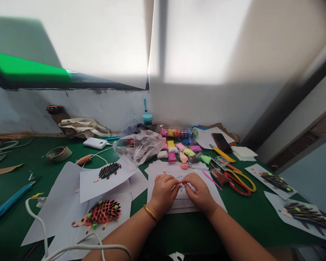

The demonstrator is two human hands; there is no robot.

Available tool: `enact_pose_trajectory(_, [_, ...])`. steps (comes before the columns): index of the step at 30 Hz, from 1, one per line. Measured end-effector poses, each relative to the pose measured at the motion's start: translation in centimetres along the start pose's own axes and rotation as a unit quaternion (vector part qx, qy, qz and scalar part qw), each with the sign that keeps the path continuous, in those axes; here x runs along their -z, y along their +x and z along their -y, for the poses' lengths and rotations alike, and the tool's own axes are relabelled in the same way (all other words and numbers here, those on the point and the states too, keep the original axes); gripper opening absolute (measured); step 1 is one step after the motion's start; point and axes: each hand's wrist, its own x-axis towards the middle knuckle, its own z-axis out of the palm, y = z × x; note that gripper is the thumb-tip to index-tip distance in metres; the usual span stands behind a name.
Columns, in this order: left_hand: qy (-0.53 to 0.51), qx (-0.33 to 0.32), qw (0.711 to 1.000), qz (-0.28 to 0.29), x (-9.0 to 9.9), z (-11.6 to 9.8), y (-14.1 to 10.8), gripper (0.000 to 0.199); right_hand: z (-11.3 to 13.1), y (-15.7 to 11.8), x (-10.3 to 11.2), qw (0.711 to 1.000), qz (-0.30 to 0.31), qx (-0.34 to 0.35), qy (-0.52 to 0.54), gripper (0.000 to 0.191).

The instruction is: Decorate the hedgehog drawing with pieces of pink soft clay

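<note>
My left hand (pixel 163 194) and my right hand (pixel 197 191) meet over a stack of white paper (pixel 157 168). Thumbs and forefingers of both hands pinch together on a tiny orange-pink bit that looks like modelling clay; the fingertips mostly hide it. Beneath them, the top sheet bears a blue line drawing (pixel 188 178), partly covered by my hands. Just beyond lie an orange lump of clay (pixel 184 166) and a small pale peach ball (pixel 164 170). A pink modelling tool (pixel 212 180) rests on the paper's right side.
Several coloured clay packets (pixel 172 157) lie behind the paper, beside a clear plastic bag (pixel 141 146). At right are scissors (pixel 240 183), a yellow cutter (pixel 222 154) and a phone (pixel 221 142). Clay hedgehog pictures (pixel 103 214) lie on both sides. White cables (pixel 38 217) cross the left front.
</note>
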Motion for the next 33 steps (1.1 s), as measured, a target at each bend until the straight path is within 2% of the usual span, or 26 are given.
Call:
enact_pose_trajectory(8, [-0.009,-0.002,1.000,-0.018,-0.12,0.01,0.07,0.014,-0.20,-0.02,0.04,1.000,-0.014,-0.002,0.004,0.016])
enact_pose_trajectory(12, [-0.011,0.004,1.000,-0.017,-0.20,0.11,0.01,0.004,-0.19,0.00,0.00,1.000,-0.009,0.000,0.004,0.015])
enact_pose_trajectory(16, [-0.017,0.014,1.000,-0.016,-0.23,0.25,-0.08,0.014,-0.22,-0.01,-0.04,1.000,-0.009,0.001,0.004,0.015])
enact_pose_trajectory(25, [-0.003,-0.003,1.000,0.001,0.13,-0.02,0.08,0.021,-0.31,-0.05,-0.05,1.000,-0.006,0.004,0.003,0.015])
enact_pose_trajectory(31, [-0.035,-0.004,0.999,-0.029,-0.43,0.43,-0.12,0.003,-0.42,-0.07,-0.09,1.000,-0.006,0.005,0.002,0.016])
enact_pose_trajectory(33, [-0.035,-0.009,0.999,-0.034,-0.55,0.50,-0.13,0.006,-0.46,-0.09,-0.09,1.000,-0.005,0.006,0.003,0.016])
